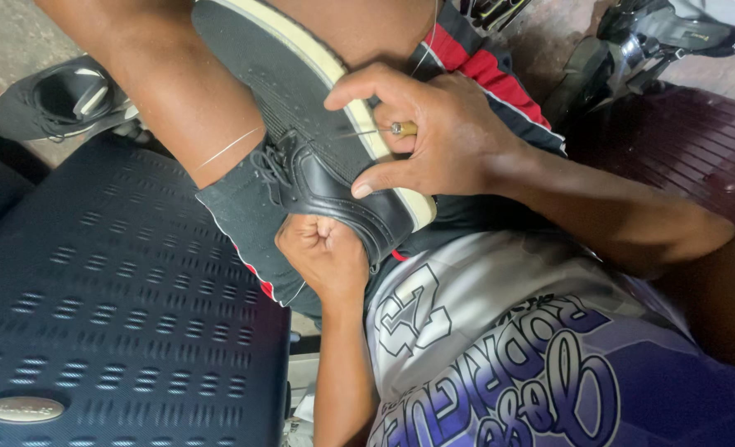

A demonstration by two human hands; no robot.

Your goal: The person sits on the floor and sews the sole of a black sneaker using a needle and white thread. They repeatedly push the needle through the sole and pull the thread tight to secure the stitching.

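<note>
Resting sole-up across the person's lap, one black lace-up shoe [318,141] with a cream sole edge lies wedged between the thighs. One awl [384,130], brass-collared, is pinched in the right hand [442,141], whose fingers are curled shut around it, thumb and forefinger spread onto the sole. The left hand [322,252] is a closed fist just beneath the toe. A second black shoe [61,103] lies well apart, beyond a dark perforated bench [111,306].

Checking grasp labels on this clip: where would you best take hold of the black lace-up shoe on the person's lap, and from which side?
Likely the black shoe at its rounded toe, from below, where the left hand braces it. It lies on its side with the sole edge up, where the right hand works an awl.
</note>
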